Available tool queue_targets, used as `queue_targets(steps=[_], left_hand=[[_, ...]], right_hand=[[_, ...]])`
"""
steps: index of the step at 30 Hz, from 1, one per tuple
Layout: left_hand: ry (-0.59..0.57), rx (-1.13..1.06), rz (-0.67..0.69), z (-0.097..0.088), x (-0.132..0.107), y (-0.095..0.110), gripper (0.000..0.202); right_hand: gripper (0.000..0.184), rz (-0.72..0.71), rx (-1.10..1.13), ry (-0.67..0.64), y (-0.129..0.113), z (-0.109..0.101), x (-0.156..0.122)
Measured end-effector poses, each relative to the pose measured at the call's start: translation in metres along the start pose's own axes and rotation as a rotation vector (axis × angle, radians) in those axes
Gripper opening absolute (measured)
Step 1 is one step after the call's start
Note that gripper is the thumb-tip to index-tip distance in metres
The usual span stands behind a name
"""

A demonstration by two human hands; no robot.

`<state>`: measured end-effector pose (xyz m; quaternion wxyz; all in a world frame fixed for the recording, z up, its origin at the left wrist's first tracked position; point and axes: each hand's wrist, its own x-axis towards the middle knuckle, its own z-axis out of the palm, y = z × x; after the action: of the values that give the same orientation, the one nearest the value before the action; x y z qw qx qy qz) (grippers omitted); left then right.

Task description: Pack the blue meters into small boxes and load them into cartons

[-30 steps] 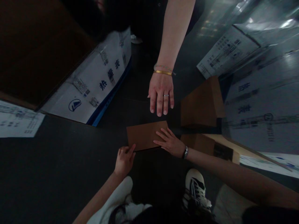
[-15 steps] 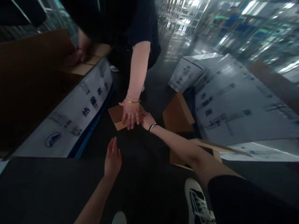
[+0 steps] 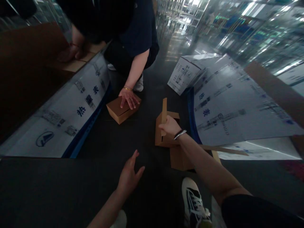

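Note:
My right hand (image 3: 169,127) grips the raised flap of an open brown cardboard box (image 3: 159,136) on the dark floor. My left hand (image 3: 129,174) hovers low over the floor with its fingers spread and nothing in it. Farther off, a second small brown box (image 3: 116,110) sits closed, and another person's hand (image 3: 128,97) with a gold bracelet rests flat on its lid.
A long white printed carton (image 3: 71,107) lies at the left, with the other person's second hand on its brown top. Large white cartons (image 3: 228,104) lie at the right. Another brown box (image 3: 180,158) sits beside my shoe (image 3: 194,199).
My right hand left the small box and took hold of the open box's flap. The other person pulled the small box toward the left carton. My left hand stayed low and open.

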<state>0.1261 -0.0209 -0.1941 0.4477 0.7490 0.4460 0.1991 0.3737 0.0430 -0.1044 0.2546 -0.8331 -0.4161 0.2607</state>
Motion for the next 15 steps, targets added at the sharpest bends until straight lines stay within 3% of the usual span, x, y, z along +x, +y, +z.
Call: queue_targets(steps=[2, 4, 6, 7, 9, 12, 15], left_hand=[[0.041, -0.058, 0.051, 0.001, -0.002, 0.012, 0.069], [0.156, -0.160, 0.034, -0.006, -0.004, 0.010, 0.058], [0.357, -0.260, -0.093, -0.026, -0.007, -0.004, 0.039], [0.471, -0.287, -0.183, -0.041, -0.008, -0.014, 0.033], [0.669, -0.293, -0.350, -0.073, -0.009, -0.032, 0.031], [0.842, -0.251, -0.512, -0.108, -0.014, -0.048, 0.048], [0.894, -0.189, -0.558, -0.102, -0.025, -0.050, 0.087]], right_hand=[[0.027, -0.019, 0.287, -0.143, -0.016, 0.033, -0.038], [0.020, -0.061, 0.501, -0.468, -0.028, 0.053, -0.073], [0.022, -0.131, 0.579, -0.769, -0.032, 0.063, -0.093], [0.024, -0.186, 0.565, -0.824, -0.032, 0.068, -0.098], [0.024, -0.330, 0.443, -0.739, -0.029, 0.081, -0.100], [0.028, -0.557, 0.132, -0.643, -0.026, 0.118, -0.102], [0.044, -0.750, -0.292, -0.673, -0.034, 0.163, -0.113]])
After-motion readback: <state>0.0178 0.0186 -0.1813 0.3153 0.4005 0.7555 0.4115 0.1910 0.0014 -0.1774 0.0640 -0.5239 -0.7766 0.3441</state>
